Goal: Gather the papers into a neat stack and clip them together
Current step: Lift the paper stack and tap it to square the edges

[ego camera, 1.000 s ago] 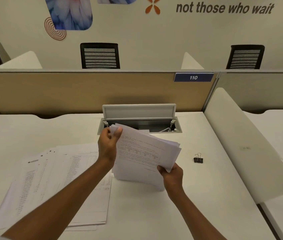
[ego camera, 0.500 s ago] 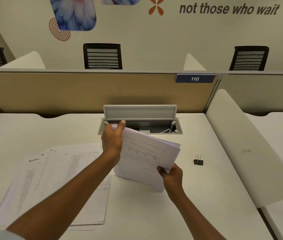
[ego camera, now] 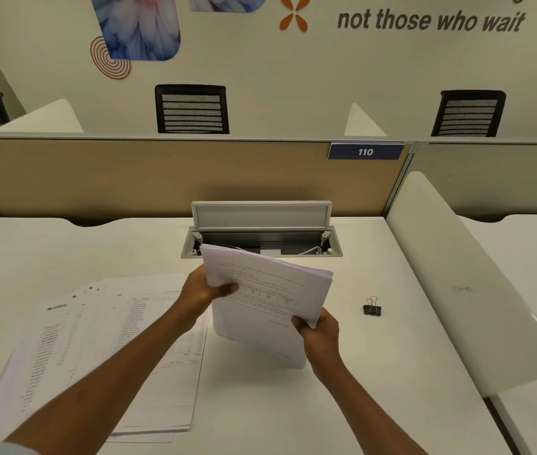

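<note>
I hold a stack of white printed papers on edge, tilted, its lower corner resting on the white desk. My left hand grips the stack's left edge with the thumb across the front sheet. My right hand pinches the right lower edge. The top edges of the sheets fan out unevenly at the upper right. Several more printed sheets lie spread flat on the desk to the left. A small black binder clip sits on the desk to the right of the stack, untouched.
An open cable box with a raised lid is sunk into the desk just behind the stack. A tan partition closes the back, and a white rounded divider runs along the right side.
My left hand slid from the stack's top left corner down its left edge, thumb now on the front sheet. The stack looks more squared. My right hand stayed in place.
</note>
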A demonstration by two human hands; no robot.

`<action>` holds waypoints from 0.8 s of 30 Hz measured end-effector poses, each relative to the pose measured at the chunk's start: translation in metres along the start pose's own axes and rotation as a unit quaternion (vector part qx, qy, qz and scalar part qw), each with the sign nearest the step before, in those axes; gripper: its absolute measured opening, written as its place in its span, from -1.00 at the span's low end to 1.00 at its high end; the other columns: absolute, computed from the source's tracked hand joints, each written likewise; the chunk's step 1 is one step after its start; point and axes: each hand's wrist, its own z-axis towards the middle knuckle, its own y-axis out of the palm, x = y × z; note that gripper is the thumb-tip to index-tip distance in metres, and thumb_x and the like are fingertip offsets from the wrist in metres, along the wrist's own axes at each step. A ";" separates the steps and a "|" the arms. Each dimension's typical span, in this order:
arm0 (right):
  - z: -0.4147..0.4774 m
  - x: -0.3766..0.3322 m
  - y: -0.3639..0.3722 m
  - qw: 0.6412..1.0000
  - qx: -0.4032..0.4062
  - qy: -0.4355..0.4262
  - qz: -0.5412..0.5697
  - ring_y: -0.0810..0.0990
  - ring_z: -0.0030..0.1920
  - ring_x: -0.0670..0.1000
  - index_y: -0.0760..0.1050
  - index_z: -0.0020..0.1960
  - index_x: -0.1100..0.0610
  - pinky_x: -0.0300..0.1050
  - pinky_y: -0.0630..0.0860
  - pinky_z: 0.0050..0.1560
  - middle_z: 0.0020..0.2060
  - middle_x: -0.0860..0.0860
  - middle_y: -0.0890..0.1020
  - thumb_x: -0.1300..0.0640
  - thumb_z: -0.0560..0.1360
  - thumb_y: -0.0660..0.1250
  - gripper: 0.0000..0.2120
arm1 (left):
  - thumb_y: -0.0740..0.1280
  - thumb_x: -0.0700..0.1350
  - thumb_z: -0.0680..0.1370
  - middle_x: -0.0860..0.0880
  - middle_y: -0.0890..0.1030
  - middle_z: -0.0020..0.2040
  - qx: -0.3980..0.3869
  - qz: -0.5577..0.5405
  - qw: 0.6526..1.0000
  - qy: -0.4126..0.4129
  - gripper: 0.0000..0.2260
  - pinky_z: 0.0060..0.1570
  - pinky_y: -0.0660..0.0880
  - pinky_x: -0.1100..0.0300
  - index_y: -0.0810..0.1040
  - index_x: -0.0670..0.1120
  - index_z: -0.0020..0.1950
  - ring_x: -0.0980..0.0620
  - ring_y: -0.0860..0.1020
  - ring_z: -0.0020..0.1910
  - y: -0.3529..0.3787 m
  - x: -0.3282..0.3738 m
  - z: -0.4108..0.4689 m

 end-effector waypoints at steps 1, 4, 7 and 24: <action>0.000 0.000 0.000 1.000 0.001 0.000 -0.001 0.61 -0.04 0.05 0.56 -0.03 0.12 -0.38 0.56 -0.25 -0.07 0.08 0.65 0.43 0.43 0.35 -0.75 | 0.58 -0.06 0.29 -0.02 0.64 0.05 -0.020 0.009 1.000 -0.019 -0.56 0.05 0.60 -0.11 0.52 0.07 0.10 -0.07 0.62 0.06 -0.001 -0.006 0.000; 0.002 0.002 -0.001 1.000 0.002 0.003 0.002 0.62 -0.01 0.09 0.56 0.00 0.14 -0.32 0.55 -0.20 -0.05 0.08 0.66 0.40 0.43 0.37 -0.77 | 0.62 -0.01 0.16 -0.06 0.66 0.05 -0.053 -0.026 0.997 -0.048 -0.49 0.08 0.58 -0.18 0.56 0.09 0.07 -0.12 0.62 0.09 0.003 -0.018 0.000; 0.002 0.003 -0.001 0.999 0.006 0.010 0.030 0.62 0.00 0.04 0.55 0.03 0.11 -0.32 0.57 -0.20 -0.03 0.06 0.66 0.41 0.41 0.39 -0.72 | 0.56 -0.14 0.32 -0.10 0.65 0.10 -0.047 -0.050 0.996 -0.056 -0.59 0.18 0.52 -0.21 0.57 0.04 0.12 -0.14 0.59 0.12 0.013 -0.021 -0.004; 0.008 0.003 0.004 0.999 0.022 0.029 0.036 0.64 -0.07 0.02 0.58 -0.08 0.11 -0.42 0.55 -0.27 -0.12 0.05 0.67 0.39 0.43 0.40 -0.80 | 0.47 -0.25 0.44 -0.06 0.65 0.05 0.059 -0.111 0.990 -0.068 -0.69 0.13 0.53 -0.05 0.58 -0.06 0.15 -0.08 0.58 0.07 0.032 -0.037 -0.017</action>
